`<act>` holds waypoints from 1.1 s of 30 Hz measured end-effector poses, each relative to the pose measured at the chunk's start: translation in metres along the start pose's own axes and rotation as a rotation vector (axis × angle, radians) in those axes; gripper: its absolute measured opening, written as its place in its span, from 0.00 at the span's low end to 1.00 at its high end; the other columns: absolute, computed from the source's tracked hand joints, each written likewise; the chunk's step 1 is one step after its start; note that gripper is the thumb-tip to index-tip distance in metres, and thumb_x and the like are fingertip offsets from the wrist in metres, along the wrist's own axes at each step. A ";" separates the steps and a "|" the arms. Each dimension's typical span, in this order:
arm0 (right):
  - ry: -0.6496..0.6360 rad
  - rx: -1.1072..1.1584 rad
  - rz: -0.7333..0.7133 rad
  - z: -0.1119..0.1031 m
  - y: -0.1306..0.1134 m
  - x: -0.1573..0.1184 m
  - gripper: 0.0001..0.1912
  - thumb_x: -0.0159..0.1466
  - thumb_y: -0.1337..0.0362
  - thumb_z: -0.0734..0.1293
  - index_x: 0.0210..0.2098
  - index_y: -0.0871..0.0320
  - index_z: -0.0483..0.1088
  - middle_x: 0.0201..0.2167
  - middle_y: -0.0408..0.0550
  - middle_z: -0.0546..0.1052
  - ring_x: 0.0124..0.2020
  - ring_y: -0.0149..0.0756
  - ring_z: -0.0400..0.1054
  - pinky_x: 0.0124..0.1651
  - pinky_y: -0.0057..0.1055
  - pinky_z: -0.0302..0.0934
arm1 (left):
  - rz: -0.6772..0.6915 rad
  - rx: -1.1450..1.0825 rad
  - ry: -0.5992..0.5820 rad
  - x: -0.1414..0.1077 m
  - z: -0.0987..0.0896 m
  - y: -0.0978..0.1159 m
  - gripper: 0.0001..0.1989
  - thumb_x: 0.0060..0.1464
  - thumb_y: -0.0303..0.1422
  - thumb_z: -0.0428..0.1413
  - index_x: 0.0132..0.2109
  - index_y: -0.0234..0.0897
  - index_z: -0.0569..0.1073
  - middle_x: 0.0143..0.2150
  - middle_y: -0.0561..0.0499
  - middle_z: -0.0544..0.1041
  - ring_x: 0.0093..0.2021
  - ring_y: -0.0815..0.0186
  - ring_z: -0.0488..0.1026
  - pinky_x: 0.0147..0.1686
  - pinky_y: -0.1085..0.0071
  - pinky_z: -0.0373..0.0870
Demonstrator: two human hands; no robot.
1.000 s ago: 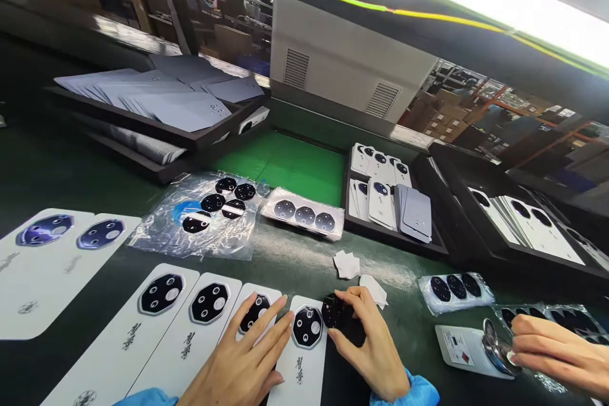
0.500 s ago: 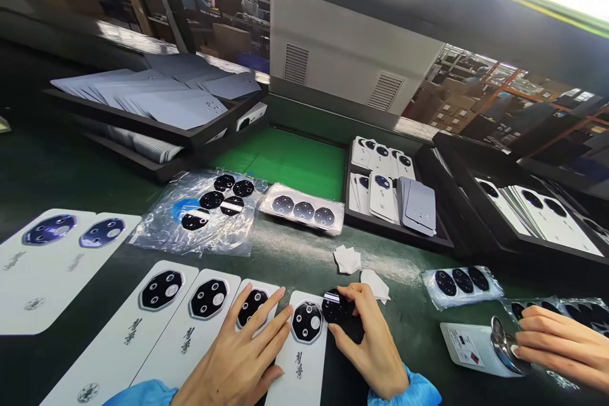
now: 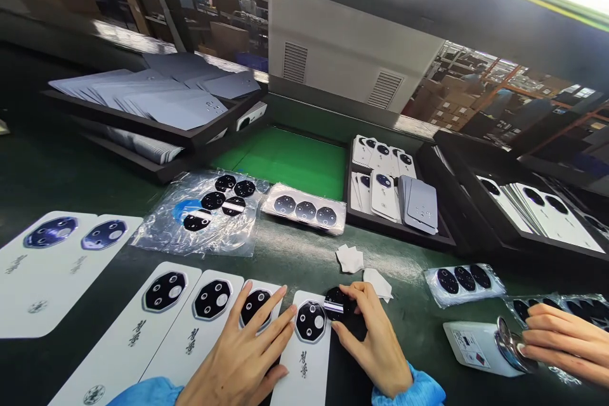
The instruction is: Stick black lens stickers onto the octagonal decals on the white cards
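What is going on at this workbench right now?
A person in blue sleeves works on a row of white phone back covers on a dark green bench. The left hand lies flat, pressing on the rightmost cover. The right hand pinches a black camera-lens piece just beside that cover's fitted lens ring. Bagged lens pieces and trays of covers sit further back. At the right edge, another person's hand touches a small white device.
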State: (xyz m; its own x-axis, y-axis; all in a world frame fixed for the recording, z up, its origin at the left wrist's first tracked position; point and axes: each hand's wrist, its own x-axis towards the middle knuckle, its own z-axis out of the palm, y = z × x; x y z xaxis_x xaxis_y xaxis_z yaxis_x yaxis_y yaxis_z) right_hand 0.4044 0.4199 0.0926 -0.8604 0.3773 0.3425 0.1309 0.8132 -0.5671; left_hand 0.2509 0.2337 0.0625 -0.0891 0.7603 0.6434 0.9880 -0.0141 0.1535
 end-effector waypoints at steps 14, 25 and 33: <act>-0.014 -0.040 -0.002 0.003 0.002 -0.002 0.24 0.59 0.73 0.64 0.54 0.53 0.61 0.42 0.47 0.67 0.42 0.35 0.68 0.43 0.27 0.70 | 0.024 0.007 0.002 0.006 -0.004 -0.004 0.13 0.60 0.43 0.55 0.44 0.40 0.76 0.49 0.57 0.79 0.58 0.59 0.66 0.70 0.52 0.32; -0.052 -0.052 0.037 0.001 0.003 -0.005 0.24 0.60 0.72 0.63 0.55 0.52 0.59 0.44 0.48 0.67 0.44 0.37 0.69 0.43 0.28 0.70 | 0.034 0.013 -0.026 0.005 0.000 -0.008 0.14 0.60 0.44 0.55 0.45 0.42 0.77 0.48 0.58 0.79 0.60 0.60 0.63 0.70 0.50 0.30; -0.043 0.008 0.049 -0.001 -0.001 0.000 0.20 0.60 0.71 0.63 0.52 0.54 0.63 0.44 0.48 0.69 0.44 0.35 0.70 0.43 0.27 0.69 | -0.007 -0.038 -0.026 0.004 -0.002 -0.006 0.13 0.59 0.42 0.57 0.46 0.41 0.76 0.49 0.58 0.79 0.58 0.59 0.66 0.70 0.51 0.32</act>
State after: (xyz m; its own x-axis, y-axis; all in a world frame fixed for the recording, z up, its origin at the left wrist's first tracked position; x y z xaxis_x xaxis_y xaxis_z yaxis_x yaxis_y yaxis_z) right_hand 0.4048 0.4201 0.0942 -0.8735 0.3972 0.2814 0.1697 0.7903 -0.5888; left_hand 0.2442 0.2356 0.0660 -0.0917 0.7773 0.6224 0.9819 -0.0332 0.1862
